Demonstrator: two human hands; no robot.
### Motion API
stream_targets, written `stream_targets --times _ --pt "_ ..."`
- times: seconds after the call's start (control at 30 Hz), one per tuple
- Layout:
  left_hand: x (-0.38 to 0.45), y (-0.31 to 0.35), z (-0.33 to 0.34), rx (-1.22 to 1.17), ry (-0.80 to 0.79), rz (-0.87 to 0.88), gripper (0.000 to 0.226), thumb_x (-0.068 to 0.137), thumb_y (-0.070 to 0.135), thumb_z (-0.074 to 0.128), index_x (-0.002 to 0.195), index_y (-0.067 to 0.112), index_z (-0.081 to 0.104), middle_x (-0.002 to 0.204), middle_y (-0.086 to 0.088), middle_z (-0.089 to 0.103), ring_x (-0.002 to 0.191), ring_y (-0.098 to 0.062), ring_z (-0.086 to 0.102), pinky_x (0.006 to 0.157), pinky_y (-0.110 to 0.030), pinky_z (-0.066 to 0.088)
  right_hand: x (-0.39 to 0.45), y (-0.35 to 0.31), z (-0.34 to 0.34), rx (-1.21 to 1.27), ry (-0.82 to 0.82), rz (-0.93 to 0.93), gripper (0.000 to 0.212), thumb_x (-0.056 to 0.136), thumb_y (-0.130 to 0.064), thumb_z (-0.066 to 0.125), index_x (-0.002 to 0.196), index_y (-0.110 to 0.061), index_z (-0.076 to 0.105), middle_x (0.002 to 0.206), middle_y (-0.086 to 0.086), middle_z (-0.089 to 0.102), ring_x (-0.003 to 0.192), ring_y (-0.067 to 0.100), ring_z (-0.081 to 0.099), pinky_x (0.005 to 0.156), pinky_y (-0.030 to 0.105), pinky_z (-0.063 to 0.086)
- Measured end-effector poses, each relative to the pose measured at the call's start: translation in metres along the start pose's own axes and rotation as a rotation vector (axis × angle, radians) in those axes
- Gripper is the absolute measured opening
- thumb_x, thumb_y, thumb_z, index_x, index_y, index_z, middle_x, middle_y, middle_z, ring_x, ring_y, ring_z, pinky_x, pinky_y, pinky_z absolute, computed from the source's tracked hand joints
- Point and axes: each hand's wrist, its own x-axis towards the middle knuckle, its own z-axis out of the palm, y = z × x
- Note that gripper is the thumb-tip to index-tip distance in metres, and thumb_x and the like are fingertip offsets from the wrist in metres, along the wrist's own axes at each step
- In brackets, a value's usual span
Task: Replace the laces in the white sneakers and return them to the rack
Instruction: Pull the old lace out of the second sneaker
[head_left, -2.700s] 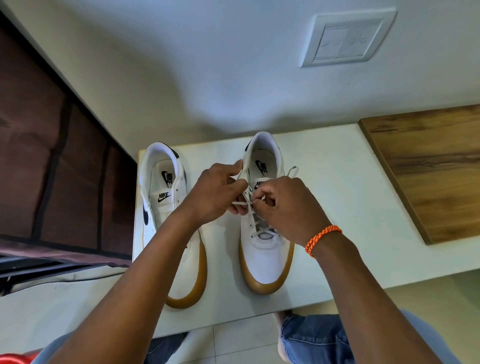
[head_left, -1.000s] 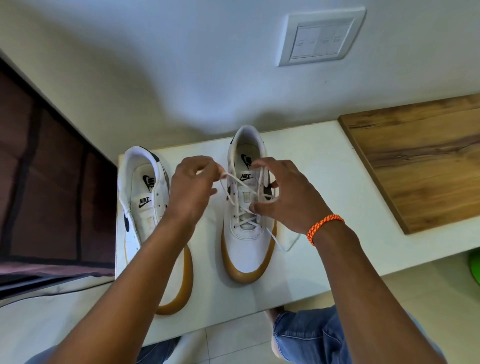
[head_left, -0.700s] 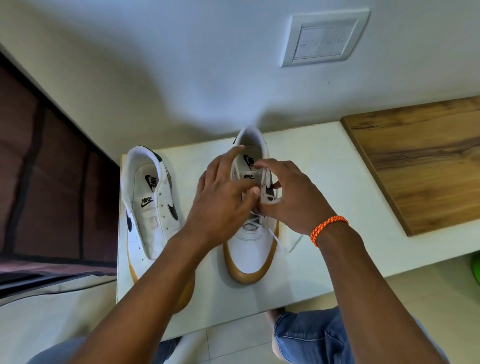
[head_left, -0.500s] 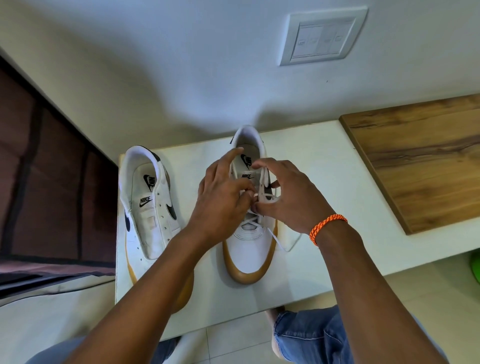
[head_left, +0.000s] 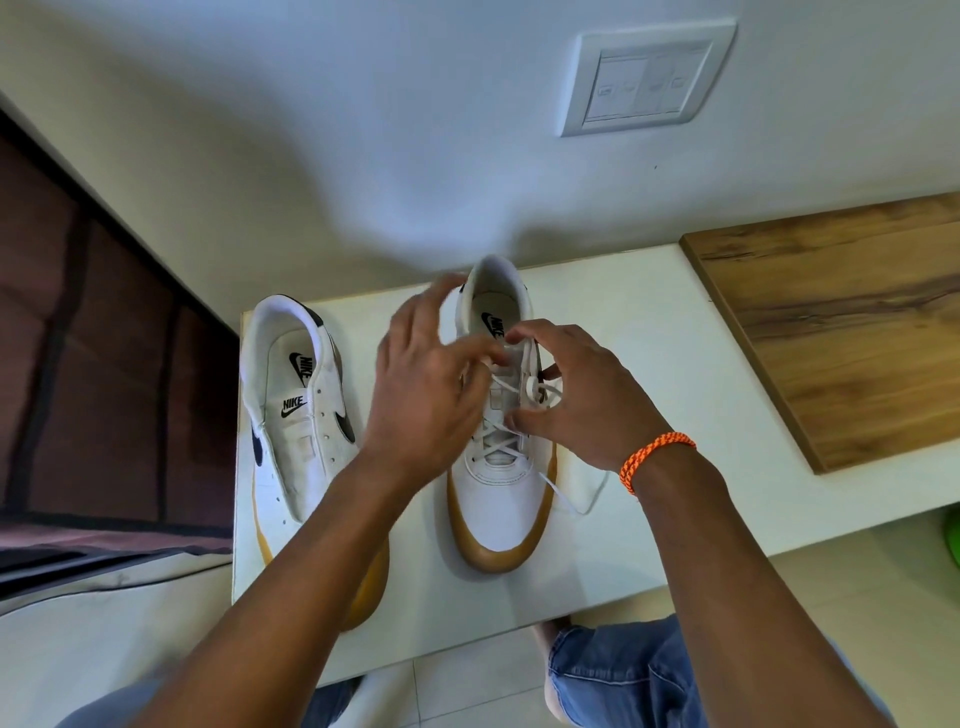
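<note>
1. Here we are working over the laced sneaker (head_left: 501, 499), which is standing on the white table (head_left: 649, 364) with its toe pointing toward us.
2. Our right hand (head_left: 587, 400) is pinching a loop of the white lace (head_left: 530, 387) between thumb and curled fingers, right over the upper eyelets.
3. Our left hand (head_left: 426, 389) is hovering just to the left of that loop, its fingers spread and blurred; the fingertips are reaching toward the lace near the right thumb, and we cannot tell whether they are gripping it.
4. Below our right fingers, the lace is crossing over the tongue, and a loose end (head_left: 576, 493) is trailing off the shoe onto the table under our right wrist.
5. An orange braided band (head_left: 652, 460) is sitting on that wrist.
6. Well left of our left fingers, the second sneaker (head_left: 306, 410) is lying on the same table with bare eyelets, our left forearm crossing over its toe.
7. Beyond our right hand, a wooden board (head_left: 852, 322) is resting on the table, and a switch plate (head_left: 647, 78) is sitting on the wall above our fingers.
</note>
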Motion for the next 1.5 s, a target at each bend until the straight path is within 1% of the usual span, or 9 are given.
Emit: stream_targets --times 0.17,0.37,0.47,0.6,0.77,1.0,1.23,1.33,1.5 --pt "-0.009 0.006 0.020 -0.043 -0.121 -0.043 0.012 0.102 0.029 0.065 0.101 0.036 0.076 0.175 0.007 0.014 0.161 -0.023 0.006 0.125 -0.048 0.015 0.000 0.001 0.000 -0.003 0.005 -0.016 0.076 0.076 -0.039 0.089 0.140 -0.043 0.049 0.138 -0.007 0.054 0.108 0.017 0.065 0.088 0.040 0.060" --pt "0.010 -0.002 -0.008 -0.504 0.109 -0.318 0.021 0.098 0.028 0.062 0.080 0.033 0.070 0.150 0.014 0.043 0.136 -0.012 0.046 0.112 -0.047 0.042 0.000 0.001 -0.001 -0.003 -0.006 0.016 0.082 0.071 -0.037 0.094 0.139 -0.046 0.048 0.139 -0.011 0.053 0.109 0.017 0.064 0.090 0.045 0.060" --pt "0.008 -0.004 -0.011 -0.177 0.236 -0.281 0.021 0.097 0.011 0.062 0.106 0.029 0.070 0.149 0.002 0.048 0.132 -0.019 0.048 0.108 -0.046 0.045 0.000 0.000 -0.001 -0.009 -0.004 0.009 0.081 0.072 -0.034 0.094 0.139 -0.044 0.049 0.139 -0.010 0.053 0.108 0.017 0.065 0.089 0.043 0.059" --pt "0.001 0.000 -0.001 0.018 0.038 0.003 0.029 0.097 0.017 0.064 0.113 0.039 0.075 0.166 0.000 0.034 0.153 -0.030 0.028 0.119 -0.047 0.028 0.001 -0.001 0.000 -0.008 0.004 0.006 0.082 0.073 -0.035 0.093 0.141 -0.043 0.048 0.139 -0.008 0.054 0.108 0.017 0.065 0.089 0.041 0.059" --pt "-0.009 0.002 0.014 -0.007 -0.165 -0.024 0.018 0.099 0.031 0.071 0.109 0.045 0.074 0.177 0.004 0.007 0.163 -0.029 0.002 0.126 -0.057 0.011 0.000 0.001 0.001 -0.002 0.008 -0.004 0.077 0.075 -0.038 0.090 0.139 -0.045 0.049 0.137 -0.008 0.055 0.108 0.017 0.065 0.088 0.042 0.060" --pt "0.006 -0.001 -0.006 -0.425 0.010 -0.224 0.005 0.089 0.041 0.070 0.087 0.040 0.075 0.162 0.026 0.029 0.149 -0.014 0.033 0.120 -0.059 0.032 0.002 0.002 0.001 -0.012 -0.003 0.009 0.082 0.070 -0.039 0.094 0.138 -0.046 0.047 0.137 -0.009 0.055 0.109 0.018 0.065 0.089 0.045 0.061" --pt "0.009 -0.006 -0.013 -0.411 0.266 -0.340 0.010 0.099 0.019 0.068 0.093 0.021 0.075 0.145 0.007 0.051 0.118 0.017 0.050 0.095 -0.014 0.044 0.001 0.000 0.000 -0.010 -0.009 0.019 0.078 0.071 -0.035 0.094 0.134 -0.047 0.049 0.138 -0.010 0.054 0.109 0.018 0.063 0.089 0.045 0.061" --pt "0.008 -0.008 -0.011 -0.186 0.304 -0.232 0.020 0.096 0.017 0.064 0.106 0.032 0.073 0.150 0.006 0.049 0.132 -0.007 0.050 0.105 -0.041 0.048 0.000 0.000 -0.001 -0.004 -0.009 0.020 0.078 0.072 -0.033 0.093 0.135 -0.046 0.049 0.138 -0.010 0.054 0.109 0.017 0.063 0.089 0.043 0.060" --pt "-0.004 0.002 0.009 0.036 -0.042 0.032 0.018 0.103 0.034 0.064 0.112 0.042 0.076 0.174 0.001 0.020 0.160 -0.031 0.015 0.126 -0.056 0.016 0.001 0.001 0.001 0.006 0.001 0.008 0.080 0.073 -0.038 0.092 0.140 -0.045 0.048 0.139 -0.010 0.054 0.110 0.017 0.064 0.090 0.043 0.061"
